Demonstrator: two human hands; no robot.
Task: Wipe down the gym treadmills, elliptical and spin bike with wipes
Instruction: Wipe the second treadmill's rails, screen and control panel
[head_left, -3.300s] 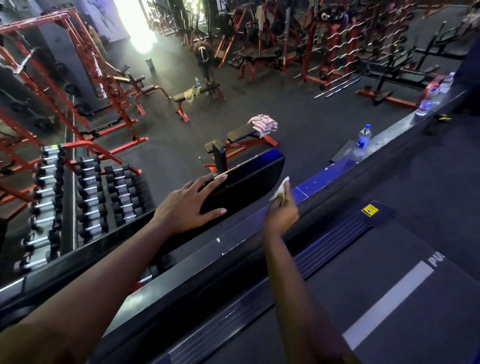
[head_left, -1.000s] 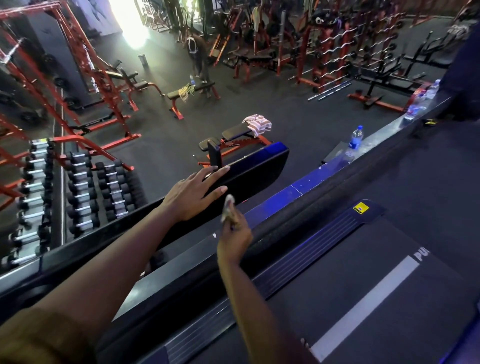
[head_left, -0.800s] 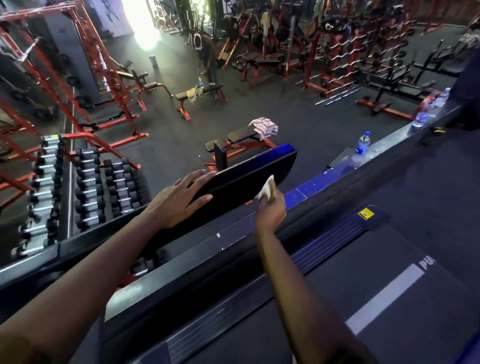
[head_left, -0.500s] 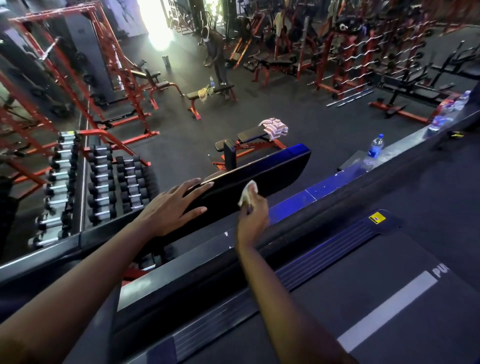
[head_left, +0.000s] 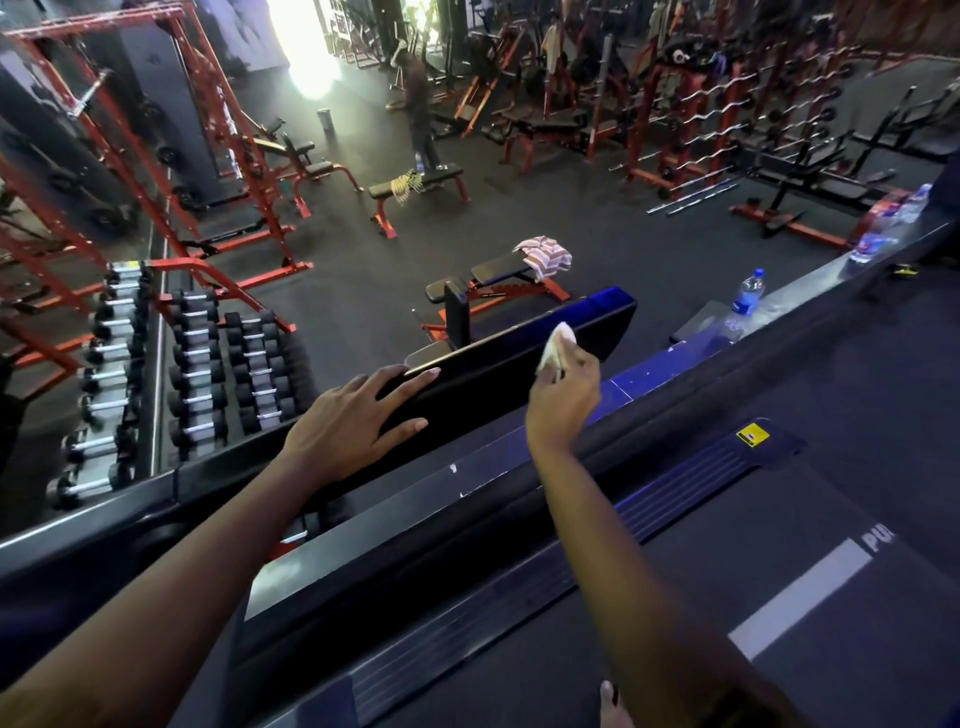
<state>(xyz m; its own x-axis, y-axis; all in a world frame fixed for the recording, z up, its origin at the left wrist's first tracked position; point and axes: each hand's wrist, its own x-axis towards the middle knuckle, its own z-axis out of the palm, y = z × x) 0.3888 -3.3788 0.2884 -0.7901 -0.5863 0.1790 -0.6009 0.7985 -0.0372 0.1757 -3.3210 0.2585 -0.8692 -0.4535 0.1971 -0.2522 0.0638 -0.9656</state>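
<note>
Treadmill belt (head_left: 779, 597) is lying nearest. Beyond it the left hand (head_left: 353, 421) is resting flat, fingers straight, on a dark panel (head_left: 493, 374), and the right hand (head_left: 563, 400) is pinching the white wipe (head_left: 556, 345) against that panel. I am judging the task as only partly done: wiping is going on here, and much seems to be remaining.

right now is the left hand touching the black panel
Touching. The head view shows the left hand lying flat on the black panel, fingers spread over its top edge.
</note>
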